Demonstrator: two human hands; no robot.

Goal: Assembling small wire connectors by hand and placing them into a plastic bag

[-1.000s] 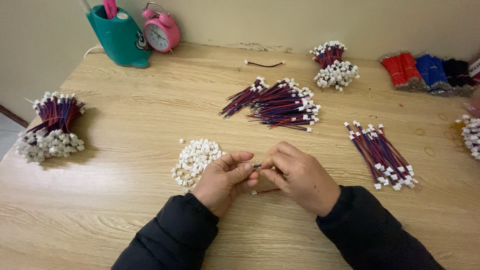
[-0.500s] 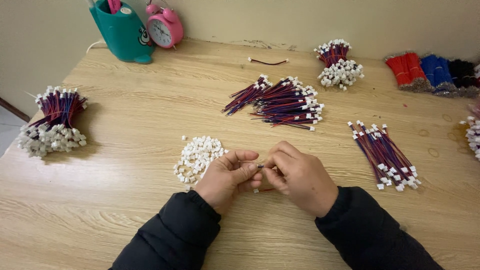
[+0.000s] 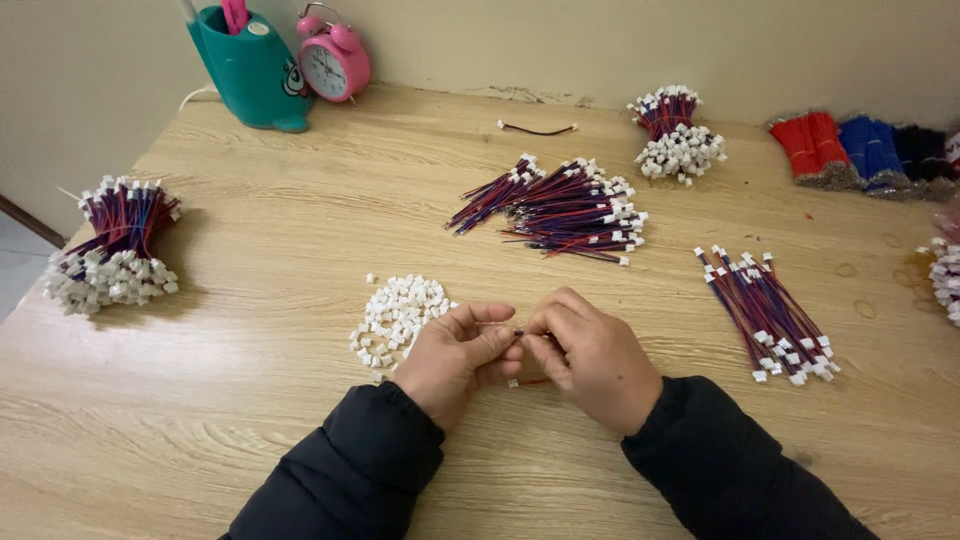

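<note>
My left hand [image 3: 452,358] and my right hand [image 3: 592,355] meet fingertip to fingertip just above the wooden table [image 3: 300,260], near its front edge. Between them they pinch a short thin wire lead [image 3: 519,333]; a bit of red wire shows under my right fingers. What my left fingertips hold at the lead's end is too small to tell. Just left of my left hand lies a small pile of loose white plastic connectors [image 3: 400,311]. Both arms are in black sleeves.
A loose heap of red-and-blue leads with white plugs [image 3: 565,209] lies behind my hands, a neater row [image 3: 768,310] to the right. Bound bundles sit far left [image 3: 110,250] and at the back [image 3: 675,135]. A teal pen holder [image 3: 250,70], pink alarm clock [image 3: 335,60] and red and blue wire bunches [image 3: 855,150] line the wall.
My hands stay together at the same spot with only small finger movements on the lead. The camera has shifted slightly.
</note>
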